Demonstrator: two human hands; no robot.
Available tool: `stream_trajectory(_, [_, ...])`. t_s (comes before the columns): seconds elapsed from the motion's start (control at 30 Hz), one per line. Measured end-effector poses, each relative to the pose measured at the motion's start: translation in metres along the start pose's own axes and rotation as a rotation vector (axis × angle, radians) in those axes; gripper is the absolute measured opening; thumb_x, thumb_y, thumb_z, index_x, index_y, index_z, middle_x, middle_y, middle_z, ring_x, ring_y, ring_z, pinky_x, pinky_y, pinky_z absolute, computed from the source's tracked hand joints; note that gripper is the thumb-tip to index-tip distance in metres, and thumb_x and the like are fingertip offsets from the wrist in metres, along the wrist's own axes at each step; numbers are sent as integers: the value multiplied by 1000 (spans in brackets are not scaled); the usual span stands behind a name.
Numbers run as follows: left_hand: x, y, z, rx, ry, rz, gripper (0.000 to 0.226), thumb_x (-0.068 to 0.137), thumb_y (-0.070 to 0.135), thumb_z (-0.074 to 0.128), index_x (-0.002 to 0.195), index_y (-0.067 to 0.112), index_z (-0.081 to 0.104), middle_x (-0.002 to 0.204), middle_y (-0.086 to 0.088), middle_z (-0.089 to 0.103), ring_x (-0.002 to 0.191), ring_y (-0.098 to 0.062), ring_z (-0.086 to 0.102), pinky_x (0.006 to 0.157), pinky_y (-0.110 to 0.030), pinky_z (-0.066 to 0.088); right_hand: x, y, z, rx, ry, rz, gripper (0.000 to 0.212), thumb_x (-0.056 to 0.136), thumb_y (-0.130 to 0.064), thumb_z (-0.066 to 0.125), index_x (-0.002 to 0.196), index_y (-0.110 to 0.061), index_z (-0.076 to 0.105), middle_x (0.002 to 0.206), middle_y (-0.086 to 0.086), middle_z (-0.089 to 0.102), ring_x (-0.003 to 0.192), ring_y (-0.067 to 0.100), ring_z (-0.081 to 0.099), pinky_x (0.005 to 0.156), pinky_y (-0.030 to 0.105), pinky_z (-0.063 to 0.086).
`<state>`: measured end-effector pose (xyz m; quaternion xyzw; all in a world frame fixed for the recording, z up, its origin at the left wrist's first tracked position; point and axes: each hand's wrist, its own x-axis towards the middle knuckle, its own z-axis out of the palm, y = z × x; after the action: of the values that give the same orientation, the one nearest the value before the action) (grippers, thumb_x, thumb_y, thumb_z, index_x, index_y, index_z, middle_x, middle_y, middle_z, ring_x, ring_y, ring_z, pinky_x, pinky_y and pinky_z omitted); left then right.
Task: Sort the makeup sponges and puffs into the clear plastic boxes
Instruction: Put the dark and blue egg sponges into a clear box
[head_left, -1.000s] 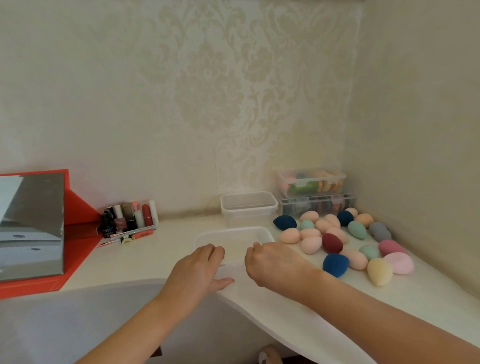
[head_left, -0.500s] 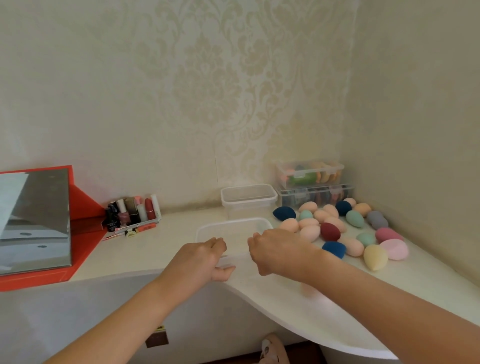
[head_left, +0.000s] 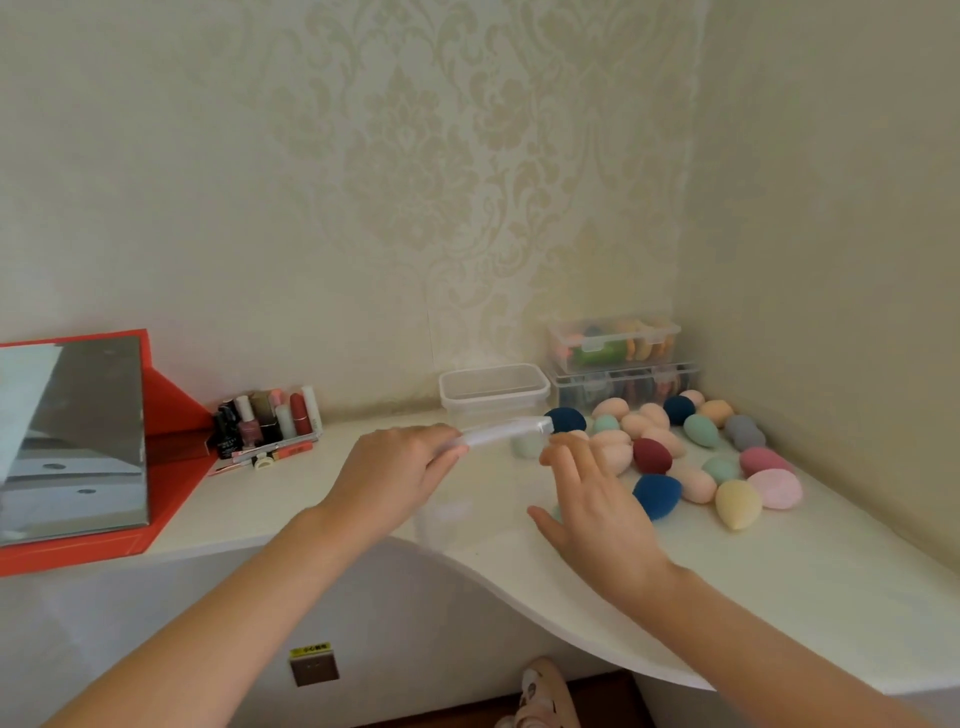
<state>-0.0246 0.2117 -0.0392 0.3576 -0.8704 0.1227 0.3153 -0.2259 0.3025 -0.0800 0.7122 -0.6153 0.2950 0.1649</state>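
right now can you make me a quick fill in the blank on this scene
1. The left hand holds a clear plastic ____ lifted off the counter.
2. The right hand is ____, holding nothing.
3. The loose sponges lie on the ____ side of the counter.
4. The two lidded boxes in the corner are ____ one on the other.

Missing words: lid; open; right; stacked

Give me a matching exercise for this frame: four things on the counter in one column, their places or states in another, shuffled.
Things
1. clear lid
2. empty clear box
3. yellow sponge
4. mirror

Places or states
A. far left, in a red frame
B. held in the left hand
C. nearest edge of the sponge pile
D. against the back wall, open

Pairs: 1-B, 2-D, 3-C, 4-A
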Motion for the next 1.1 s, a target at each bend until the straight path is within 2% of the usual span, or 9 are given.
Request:
stream_trajectory(0.13, [28,0,-7,-200,57,-130,47,87,52,41,105,19,67,102,3,72,97,-17,66,81,-30,51,-6,1,13,44,-131,74,61,92,-41,51,144,-29,21,155,4,17,140,21,28,102,29,41])
stream_trajectory(0.23, [46,-8,-8,-334,91,-275,27,88,40,60,102,18,69,100,0,71,95,-16,65,83,-29,50,-4,6,15,-15,-170,63,52,98,-41,39,146,-27,24,155,1,17,142,18,22,109,28,32])
stream_trajectory(0.33, [59,-21,-5,-288,230,-360,24,86,35,64,100,16,63,95,0,68,81,-19,63,75,-33,49,-4,10,23,-64,-161,45,44,98,-37,43,140,-25,38,146,0,38,134,19,38,100,27,42])
stream_trajectory(0.43, [68,-34,5,-248,325,-426,21,89,24,61,99,9,52,96,-2,60,79,-22,59,67,-30,41,-3,14,30,-121,-68,20,36,79,-32,73,112,-23,64,111,0,66,98,17,67,65,22,55])
stream_trajectory(0.53, [72,-48,24,-291,326,-528,9,91,8,53,98,5,58,104,-11,62,94,-28,59,71,-22,35,-3,15,33,-162,-37,17,36,68,-32,82,100,-23,69,97,-2,70,81,12,69,50,16,51])
stream_trajectory(0.63, [66,-58,44,-372,238,-626,24,92,7,50,113,9,59,119,-10,62,112,-26,56,82,-20,36,-4,12,32,-194,-42,29,35,66,-33,82,98,-24,70,96,-3,71,78,11,69,44,15,47])
stream_trajectory(0.9, [44,-70,74,-405,-238,-758,53,93,31,54,143,23,37,158,0,7,140,-25,29,108,-30,27,-4,13,34,-203,-39,-3,40,63,-31,85,99,-22,71,97,0,71,78,13,70,44,15,46])
stream_trajectory(1.03, [41,-68,69,-470,-245,-779,59,92,35,54,145,24,32,159,1,-3,142,-24,24,109,-32,26,-3,17,35,-156,-70,18,45,67,-31,82,108,-22,67,107,1,69,87,14,70,52,16,51])
stream_trajectory(1.1, [38,-56,66,-480,-169,-795,62,92,37,53,147,23,28,158,-1,-7,145,-24,12,113,-37,21,1,18,36,-108,-111,25,50,82,-22,68,129,-19,53,131,6,57,110,19,63,75,22,54])
